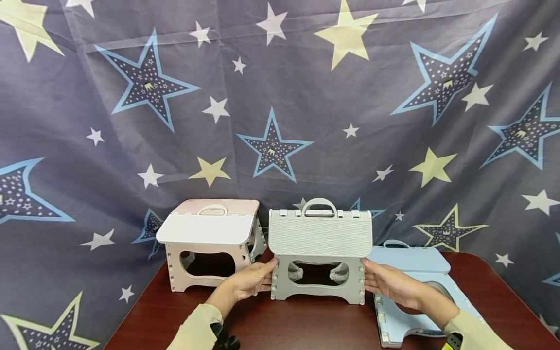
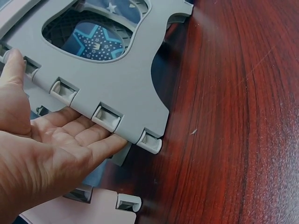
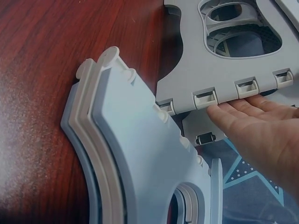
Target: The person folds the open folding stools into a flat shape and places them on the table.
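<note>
A pale grey-green folding step stool with a woven-texture top and a carry handle stands on its legs at the middle of the table, between my hands. Its top panel slopes toward me. My left hand touches its left side, the thumb at the upper edge and the loosely straight fingers along the hinge tabs. On the other side my right hand touches the right edge with extended fingers. In the right wrist view, those fingertips meet the leg panel's hinged edge. The fingertips' far sides are hidden.
A pink-and-white folding stool stands to the left. To the right, a blue folding stool partly lies under my right forearm, its handle at the back. The dark red wooden table meets a star-patterned cloth behind.
</note>
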Motion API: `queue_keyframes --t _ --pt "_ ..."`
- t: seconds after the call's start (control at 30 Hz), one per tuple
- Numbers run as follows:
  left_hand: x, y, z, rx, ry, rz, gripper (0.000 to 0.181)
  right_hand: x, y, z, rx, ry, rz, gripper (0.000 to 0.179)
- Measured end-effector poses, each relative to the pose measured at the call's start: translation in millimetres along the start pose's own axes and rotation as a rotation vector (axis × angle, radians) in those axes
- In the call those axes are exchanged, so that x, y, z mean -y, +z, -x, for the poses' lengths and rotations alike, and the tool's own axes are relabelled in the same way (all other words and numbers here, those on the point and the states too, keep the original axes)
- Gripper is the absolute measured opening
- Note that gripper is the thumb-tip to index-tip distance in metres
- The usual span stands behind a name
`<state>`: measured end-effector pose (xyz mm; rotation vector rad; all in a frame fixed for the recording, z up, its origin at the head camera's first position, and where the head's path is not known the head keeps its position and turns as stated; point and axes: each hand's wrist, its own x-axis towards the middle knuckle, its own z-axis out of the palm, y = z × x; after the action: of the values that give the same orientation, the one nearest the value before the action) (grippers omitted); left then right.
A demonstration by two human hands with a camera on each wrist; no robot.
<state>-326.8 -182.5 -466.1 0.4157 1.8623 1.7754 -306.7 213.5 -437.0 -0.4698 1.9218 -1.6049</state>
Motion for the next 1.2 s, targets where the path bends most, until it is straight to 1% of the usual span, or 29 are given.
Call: queue_keyframes --t 0.23,0.4,0.57,0.8,1.03,1.2 --pt "1.3 2.0 -1.4 -0.013 0.005 0.001 0.07 -0.5 1.0 2.3 -0.004 0.004 0.001 0.088" --pt "3.2 2.8 -2.7 -0.017 -0.001 0.013 0.061 -1.0 0.9 2.2 -0.007 0.001 0.004 0.089" --pt "2.8 3.5 -5.7 -0.038 -0.013 0.016 0.054 -0.5 -0.6 0.4 -0.011 -0.006 0.009 0.089" --pt "1.9 4.2 -8.3 -0.032 -0.011 0.025 0.054 0.4 -1.4 1.9 -0.009 0.003 0.0 0.089" --pt "2.6 4.3 -8.0 -0.052 -0.011 0.031 0.048 1.7 0.0 1.8 -0.004 0.009 -0.001 0.089" --pt "1.3 5.2 -7.9 -0.054 -0.017 0.022 0.05 2.8 0.2 3.4 0.006 0.019 0.007 0.089"
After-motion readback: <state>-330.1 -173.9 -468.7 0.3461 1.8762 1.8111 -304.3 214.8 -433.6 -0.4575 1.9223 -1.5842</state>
